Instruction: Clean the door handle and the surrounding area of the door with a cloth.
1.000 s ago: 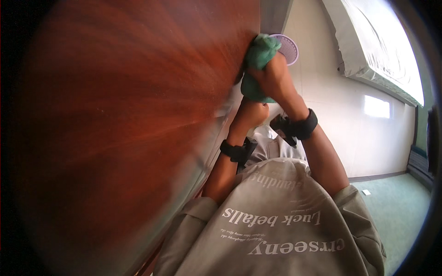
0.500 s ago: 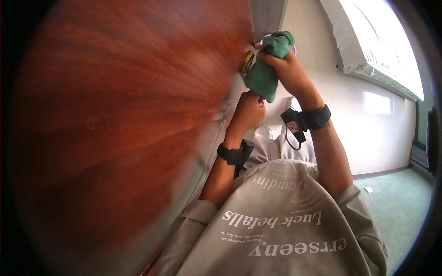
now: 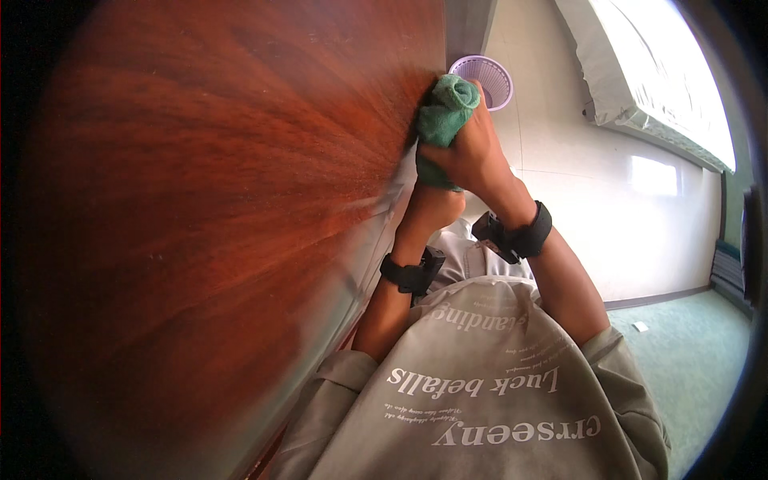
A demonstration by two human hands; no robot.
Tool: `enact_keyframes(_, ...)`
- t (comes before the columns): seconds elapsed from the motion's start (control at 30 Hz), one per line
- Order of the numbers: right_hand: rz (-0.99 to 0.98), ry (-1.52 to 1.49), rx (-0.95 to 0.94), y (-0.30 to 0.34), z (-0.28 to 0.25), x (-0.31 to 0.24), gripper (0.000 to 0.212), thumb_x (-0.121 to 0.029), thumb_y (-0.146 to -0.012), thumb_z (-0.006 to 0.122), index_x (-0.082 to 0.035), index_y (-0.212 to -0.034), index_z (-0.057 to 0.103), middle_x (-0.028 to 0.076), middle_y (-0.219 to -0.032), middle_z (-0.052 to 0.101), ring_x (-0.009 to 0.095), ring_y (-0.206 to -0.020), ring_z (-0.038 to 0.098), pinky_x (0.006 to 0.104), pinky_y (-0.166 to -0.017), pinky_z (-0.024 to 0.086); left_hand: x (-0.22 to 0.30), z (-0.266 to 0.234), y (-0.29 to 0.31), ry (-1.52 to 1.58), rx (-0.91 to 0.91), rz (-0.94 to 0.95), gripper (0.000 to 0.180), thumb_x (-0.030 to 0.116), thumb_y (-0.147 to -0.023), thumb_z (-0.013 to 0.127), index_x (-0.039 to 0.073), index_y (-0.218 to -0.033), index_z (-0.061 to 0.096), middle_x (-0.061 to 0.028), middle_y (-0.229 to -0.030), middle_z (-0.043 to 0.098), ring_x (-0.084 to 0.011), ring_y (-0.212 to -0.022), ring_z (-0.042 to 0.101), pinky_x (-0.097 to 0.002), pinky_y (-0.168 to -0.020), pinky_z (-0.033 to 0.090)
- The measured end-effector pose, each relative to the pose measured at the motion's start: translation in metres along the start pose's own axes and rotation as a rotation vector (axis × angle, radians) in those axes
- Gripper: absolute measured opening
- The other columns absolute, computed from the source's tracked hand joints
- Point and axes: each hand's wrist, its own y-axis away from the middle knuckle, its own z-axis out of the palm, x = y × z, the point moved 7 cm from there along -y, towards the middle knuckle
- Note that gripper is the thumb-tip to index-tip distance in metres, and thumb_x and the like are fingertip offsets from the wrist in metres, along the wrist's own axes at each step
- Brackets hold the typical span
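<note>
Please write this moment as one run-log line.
right grip: holding green cloth; left grip: partly hidden, at cloth's lower end; purple basket: beyond cloth

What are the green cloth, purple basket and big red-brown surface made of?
Green cloth: soft fabric, probably; matte, fuzzy, in folds. Purple basket: likely plastic, smooth-looking, with thin, even slats. Red-brown surface: streaky grain and slight shine suggest varnished wood, or perhaps laminate.
</note>
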Motion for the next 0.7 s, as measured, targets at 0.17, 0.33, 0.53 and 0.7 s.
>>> enact_keyframes(0.17,-0.041,-0.046,-0.053,-0.01,-0.003,0.03,0.046,-0.006,-0.056,0.071,-0.004,-0.1,0.054,0.015,-0.103,0.053,0.038,-0.096,0.045,0.0418,-0.086,0.039,0.011,-0.012,-0.005,-0.073,-0.005,-0.192,0.028,0.005,-0.08,0.054,0.0,-0.108,0.053,-0.022,-0.101,0.058,-0.0371,-0.099,0.053,-0.0403,-0.083,0.042)
enact_keyframes(0.33,0.012,-0.132,-0.075,-0.007,0.001,0.029,0.051,-0.009,-0.056,0.072,-0.006,-0.103,0.055,0.015,-0.105,0.053,0.037,-0.097,0.045,0.0414,-0.088,0.039,0.013,-0.016,-0.007,-0.033,0.005,-0.166,0.02,0.001,-0.073,0.048,-0.002,-0.092,0.053,-0.0271,-0.089,0.057,-0.0443,-0.086,0.053,-0.0471,-0.073,0.043)
enact_keyframes(0.53,0.024,0.038,-0.167,-0.012,-0.006,0.025,0.05,-0.011,-0.056,0.073,-0.006,-0.103,0.055,0.014,-0.102,0.056,0.037,-0.099,0.046,0.0398,-0.089,0.04,0.027,-0.02,-0.006,-0.119,0.091,-0.085,0.018,0.001,-0.073,0.048,-0.002,-0.091,0.053,-0.0281,-0.086,0.057,-0.0459,-0.084,0.053,-0.0488,-0.07,0.043)
enact_keyframes(0.7,-0.015,-0.116,-0.122,-0.017,-0.008,0.024,0.047,-0.009,-0.053,0.074,-0.007,-0.096,0.058,0.013,-0.1,0.056,0.037,-0.096,0.045,0.0407,-0.088,0.04,0.022,-0.016,-0.008,-0.039,-0.003,-0.142,0.024,0.001,-0.074,0.048,-0.002,-0.098,0.051,-0.0291,-0.089,0.056,-0.0467,-0.086,0.052,-0.0499,-0.072,0.042)
